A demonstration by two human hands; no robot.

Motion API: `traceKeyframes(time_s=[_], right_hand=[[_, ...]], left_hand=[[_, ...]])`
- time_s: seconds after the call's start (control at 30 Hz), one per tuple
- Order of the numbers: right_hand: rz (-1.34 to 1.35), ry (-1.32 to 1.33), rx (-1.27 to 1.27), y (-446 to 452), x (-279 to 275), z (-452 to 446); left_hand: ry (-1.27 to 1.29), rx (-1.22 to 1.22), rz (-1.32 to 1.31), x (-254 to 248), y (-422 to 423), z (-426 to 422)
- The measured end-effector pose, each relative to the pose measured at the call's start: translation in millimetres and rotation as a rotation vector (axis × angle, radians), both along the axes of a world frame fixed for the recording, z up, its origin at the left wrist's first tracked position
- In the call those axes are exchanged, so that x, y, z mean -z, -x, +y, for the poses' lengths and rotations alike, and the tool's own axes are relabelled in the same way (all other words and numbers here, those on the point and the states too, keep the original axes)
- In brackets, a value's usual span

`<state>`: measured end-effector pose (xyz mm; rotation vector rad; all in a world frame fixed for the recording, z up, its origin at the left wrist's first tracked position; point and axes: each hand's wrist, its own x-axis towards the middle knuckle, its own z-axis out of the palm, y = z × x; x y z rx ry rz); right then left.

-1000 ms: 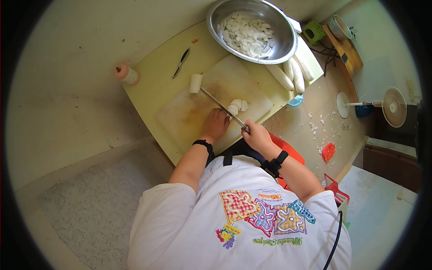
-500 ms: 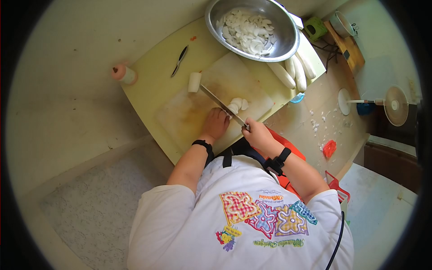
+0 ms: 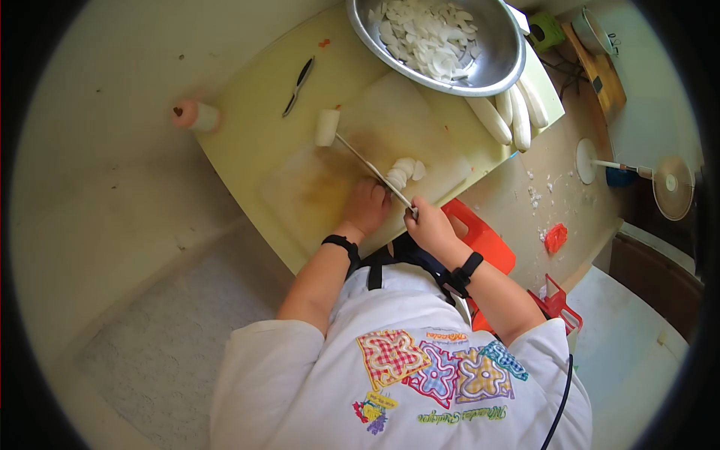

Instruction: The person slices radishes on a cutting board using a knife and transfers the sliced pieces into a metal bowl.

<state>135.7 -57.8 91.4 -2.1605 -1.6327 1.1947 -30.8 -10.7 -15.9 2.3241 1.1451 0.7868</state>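
Observation:
My right hand [image 3: 430,224] is closed around the handle of a kitchen knife [image 3: 373,169]. Its blade runs diagonally across a white cutting board [image 3: 292,199], edge down. My left hand [image 3: 367,206] rests with curled fingers right beside the blade, holding a piece of white radish that is mostly hidden under the fingers. On the blade's other side, thin white radish slices [image 3: 403,172] lie overlapping. A short peeled radish chunk [image 3: 327,127] is near the knife's tip.
A large metal bowl [image 3: 504,69] of radish slices stands at the back, beside several whole peeled radishes [image 3: 519,114]. A peeler [image 3: 298,87] lies on the table [image 3: 247,112], and a pink-topped bottle [image 3: 196,115] is at its left edge. A red plastic stool [image 3: 484,240] is at right.
The knife blade has turned more edge-on, and my left fingers sit closer against it. The whole view has shifted slightly. Both hands keep their holds.

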Motion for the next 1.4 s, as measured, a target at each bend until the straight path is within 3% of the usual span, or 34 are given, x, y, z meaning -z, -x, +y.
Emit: traceKeyframes(time_s=[0.53,1.4], right_hand=[[0.146,-0.054,0.138,0,-22,1],[-0.027,-0.074,0.002,7,-29,-7]], left_hand=[[0.008,-0.006,-0.101,-9,7,6],[0.022,0.012,-0.112,-11,8,5]])
